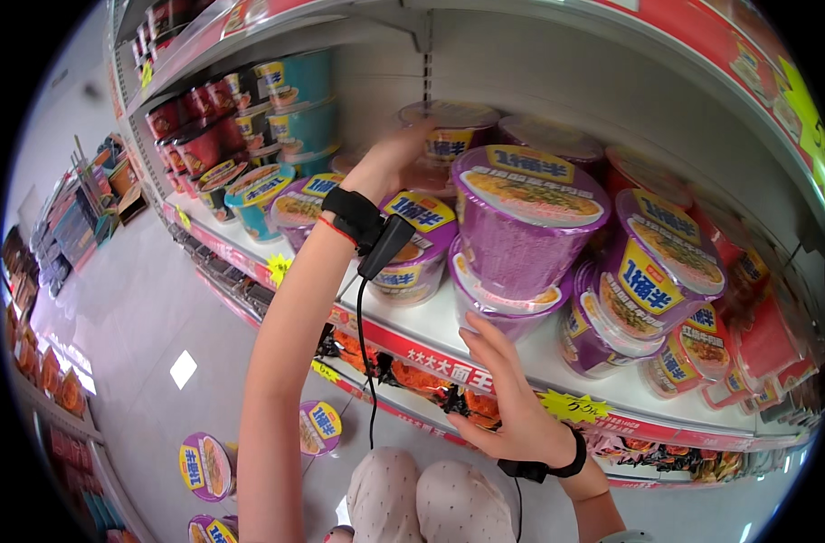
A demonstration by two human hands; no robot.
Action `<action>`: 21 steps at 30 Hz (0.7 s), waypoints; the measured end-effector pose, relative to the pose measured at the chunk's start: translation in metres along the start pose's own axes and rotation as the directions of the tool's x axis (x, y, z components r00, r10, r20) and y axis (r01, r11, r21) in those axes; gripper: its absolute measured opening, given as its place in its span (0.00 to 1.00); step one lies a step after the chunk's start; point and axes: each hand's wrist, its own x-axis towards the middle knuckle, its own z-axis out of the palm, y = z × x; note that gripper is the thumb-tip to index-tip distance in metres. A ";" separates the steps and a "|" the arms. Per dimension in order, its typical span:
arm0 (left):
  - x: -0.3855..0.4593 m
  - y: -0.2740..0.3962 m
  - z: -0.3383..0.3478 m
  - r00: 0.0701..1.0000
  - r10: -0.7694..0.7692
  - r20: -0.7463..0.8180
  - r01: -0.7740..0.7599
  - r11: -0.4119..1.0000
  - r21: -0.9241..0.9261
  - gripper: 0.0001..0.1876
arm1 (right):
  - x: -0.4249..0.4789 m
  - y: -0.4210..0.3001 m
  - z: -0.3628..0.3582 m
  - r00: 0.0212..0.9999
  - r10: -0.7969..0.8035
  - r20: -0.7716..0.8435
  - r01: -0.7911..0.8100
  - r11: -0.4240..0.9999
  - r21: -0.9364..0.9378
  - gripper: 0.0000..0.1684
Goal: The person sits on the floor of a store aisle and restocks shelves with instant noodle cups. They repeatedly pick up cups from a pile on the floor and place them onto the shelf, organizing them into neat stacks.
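My left hand reaches deep onto the shelf, beside a purple instant noodle tub at the back; its fingers are blurred, so whether they grip the tub cannot be told. My right hand is at the shelf's front edge, fingers apart, with its fingertips by the base of a lower purple tub. On that one stands another large purple tub. Purple tubs are also stacked to its right, and a single one sits under my left wrist. Both wrists wear black straps with cables.
Teal tubs and dark red cups stand at the shelf's left, red tubs at its right. Overhead runs an upper shelf. Below are bagged goods. Several purple tubs stand on the floor at the lower left.
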 end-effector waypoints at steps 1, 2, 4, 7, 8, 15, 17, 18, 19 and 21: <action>-0.020 0.007 -0.001 0.999 0.039 0.006 -0.039 0.997 0.070 0.25 | 0.001 -0.001 0.003 1.000 -0.012 0.017 0.012 1.000 -0.007 0.46; -0.041 0.014 -0.004 0.997 0.077 0.011 -0.078 0.987 0.140 0.27 | 0.005 -0.002 0.006 0.999 -0.028 0.036 0.028 1.000 -0.012 0.46; -0.090 0.010 -0.015 0.968 0.235 -0.086 -0.220 0.963 0.158 0.30 | 0.009 0.001 0.020 0.996 -0.028 0.082 0.027 1.000 0.005 0.43; -0.181 0.004 -0.039 0.888 0.402 -0.224 -0.365 0.912 0.189 0.34 | 0.017 0.004 0.049 0.987 0.014 0.161 -0.020 0.999 0.040 0.43; -0.208 -0.008 -0.057 0.861 0.444 -0.248 -0.405 0.893 0.193 0.35 | 0.020 0.008 0.065 0.985 0.055 0.166 -0.077 0.989 0.130 0.46; -0.382 -0.115 -0.119 0.574 0.405 -0.712 -0.153 0.907 0.393 0.35 | 0.078 0.025 0.211 0.890 -0.040 0.454 -0.176 0.889 0.423 0.44; -0.430 -0.148 -0.142 0.381 0.384 -0.841 0.086 0.891 0.446 0.36 | 0.097 0.033 0.267 0.773 -0.044 0.633 -0.244 0.900 0.361 0.44; -0.453 -0.170 -0.154 0.264 0.394 -0.880 0.268 0.847 0.460 0.37 | 0.102 0.038 0.293 0.706 -0.039 0.707 -0.265 0.912 0.314 0.44; -0.471 -0.194 -0.164 0.169 0.432 -0.886 0.449 0.766 0.459 0.38 | 0.104 0.046 0.322 0.690 -0.112 0.715 -0.185 0.928 0.324 0.46; -0.502 -0.238 -0.178 0.035 0.462 -0.886 0.652 0.661 0.371 0.38 | 0.106 0.054 0.380 0.641 -0.258 0.723 -0.022 0.935 0.354 0.49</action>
